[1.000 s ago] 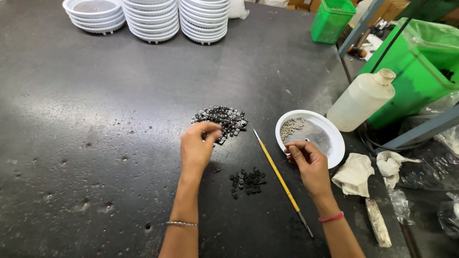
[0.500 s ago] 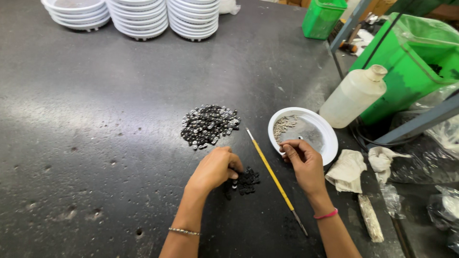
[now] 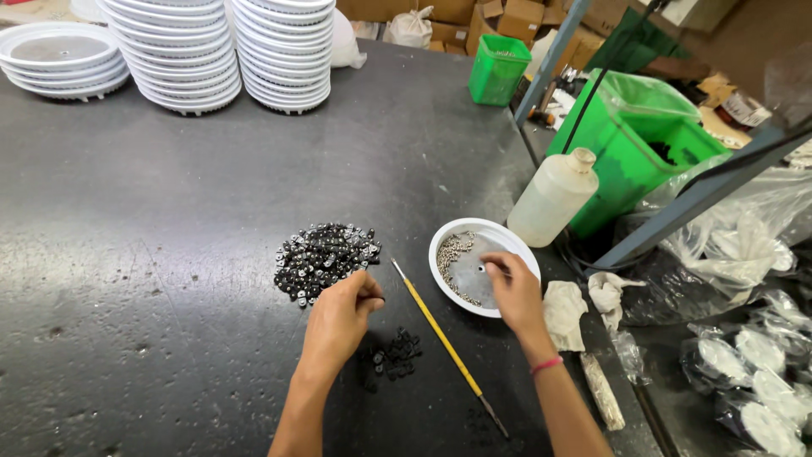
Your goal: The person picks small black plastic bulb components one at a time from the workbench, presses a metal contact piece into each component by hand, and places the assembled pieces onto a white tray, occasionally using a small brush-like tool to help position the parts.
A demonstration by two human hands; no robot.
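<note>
- Left hand (image 3: 338, 317) pinched at edge of heap of small black ring-shaped pieces (image 3: 326, 258)
- Right hand (image 3: 512, 292) fingertips together inside white round dish (image 3: 482, 267), over tiny silvery bits (image 3: 452, 254)
- Likely pairing step; needs a fine, steady pinch
- Yellow-handled slim brush (image 3: 444, 343) lies between

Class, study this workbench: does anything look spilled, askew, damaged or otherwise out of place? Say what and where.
Nothing looks spilled or damaged. The small black parts lie loose on the dark table in two heaps: a larger pile beyond the left hand and a smaller cluster nearer the person. The stacked white plastic trays stand fairly straight.
</note>
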